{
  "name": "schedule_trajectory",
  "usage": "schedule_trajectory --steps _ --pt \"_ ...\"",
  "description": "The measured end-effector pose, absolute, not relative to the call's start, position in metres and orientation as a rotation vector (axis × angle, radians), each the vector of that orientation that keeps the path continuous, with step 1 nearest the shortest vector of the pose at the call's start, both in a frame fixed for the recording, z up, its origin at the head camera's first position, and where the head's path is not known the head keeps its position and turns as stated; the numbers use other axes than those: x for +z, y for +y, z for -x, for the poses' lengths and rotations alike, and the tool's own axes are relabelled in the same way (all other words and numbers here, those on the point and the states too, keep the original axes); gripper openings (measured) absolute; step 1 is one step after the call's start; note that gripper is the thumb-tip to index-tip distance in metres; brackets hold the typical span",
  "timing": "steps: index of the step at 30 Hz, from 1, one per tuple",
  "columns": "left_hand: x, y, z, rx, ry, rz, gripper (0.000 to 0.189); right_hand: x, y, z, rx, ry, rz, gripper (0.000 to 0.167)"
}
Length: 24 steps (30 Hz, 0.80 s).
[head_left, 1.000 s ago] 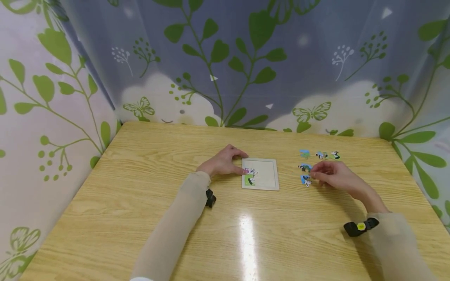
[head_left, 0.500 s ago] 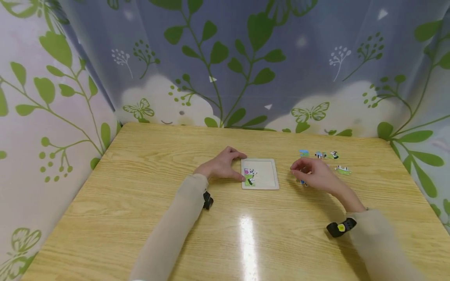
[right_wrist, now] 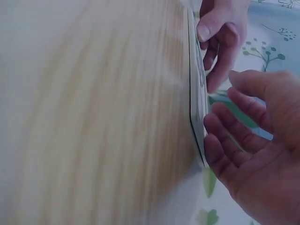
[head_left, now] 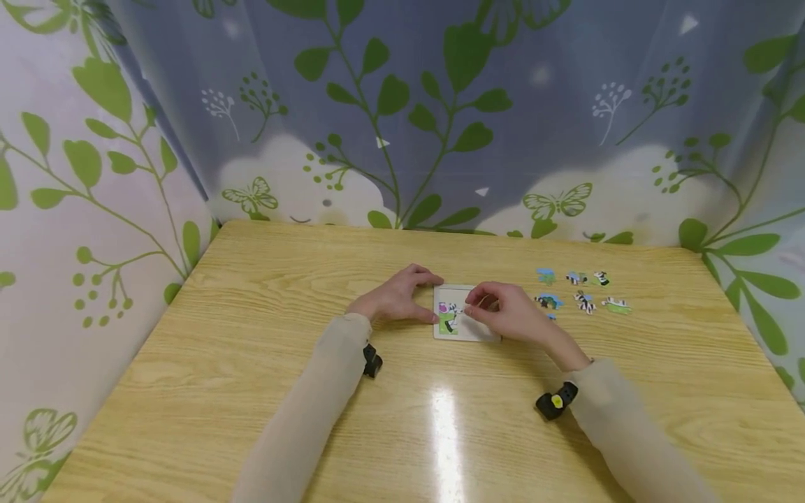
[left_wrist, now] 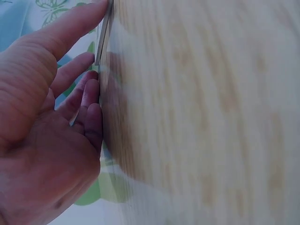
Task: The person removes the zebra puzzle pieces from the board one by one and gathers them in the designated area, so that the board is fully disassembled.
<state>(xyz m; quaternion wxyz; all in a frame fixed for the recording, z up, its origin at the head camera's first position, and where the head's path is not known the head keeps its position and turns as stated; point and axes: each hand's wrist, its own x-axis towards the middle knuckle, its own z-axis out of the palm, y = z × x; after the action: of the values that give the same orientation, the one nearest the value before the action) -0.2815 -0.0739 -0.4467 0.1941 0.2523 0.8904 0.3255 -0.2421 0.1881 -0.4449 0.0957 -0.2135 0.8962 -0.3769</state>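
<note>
A small pale square puzzle tray (head_left: 483, 332) lies near the table's middle. Printed puzzle pieces (head_left: 448, 323) with panda and zebra pictures fill part of its left side. My left hand (head_left: 399, 292) rests against the tray's left edge, thumb on the side and index finger at the upper corner; in the left wrist view its other fingers (left_wrist: 93, 124) hang relaxed. Over the tray's right half is my right hand (head_left: 509, 312), thumb and index tips close together beside the placed pieces. The right wrist view shows a gap between that thumb (right_wrist: 248, 82) and index finger, with no piece visible there.
Several loose puzzle pieces (head_left: 583, 302) lie in rows right of the tray, one partly hidden behind the right forearm side. The wooden table (head_left: 264, 349) meets a leaf-patterned curtain (head_left: 352, 175) at the back.
My right hand has moved left from the loose pieces to over the tray, uncovering pieces it had hidden. My left thumb has slid slightly down the tray's edge.
</note>
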Motion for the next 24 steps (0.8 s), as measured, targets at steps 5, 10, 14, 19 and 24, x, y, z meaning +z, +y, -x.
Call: schedule_trajectory --steps 5,10,14,19,24 --pt "-0.444 -0.070 0.278 0.874 2.545 -0.656 0.071 -0.449 0.179 0.248 -1.058 2.676 0.694 0.020" --pt "-0.437 -0.067 0.269 0.818 2.571 -0.612 0.062 -0.451 0.173 0.251 -1.010 2.689 0.681 0.026" --pt "-0.435 -0.065 0.263 0.782 2.580 -0.619 0.068 -0.451 0.170 0.253 -0.957 2.710 0.684 0.027" --pt "-0.436 -0.065 0.261 0.781 2.592 -0.610 0.078 -0.450 0.167 0.254 -0.920 2.714 0.660 0.026" --pt "-0.437 -0.065 0.261 0.800 2.579 -0.578 0.079 -0.448 0.164 0.253 -0.920 2.728 0.630 0.023"
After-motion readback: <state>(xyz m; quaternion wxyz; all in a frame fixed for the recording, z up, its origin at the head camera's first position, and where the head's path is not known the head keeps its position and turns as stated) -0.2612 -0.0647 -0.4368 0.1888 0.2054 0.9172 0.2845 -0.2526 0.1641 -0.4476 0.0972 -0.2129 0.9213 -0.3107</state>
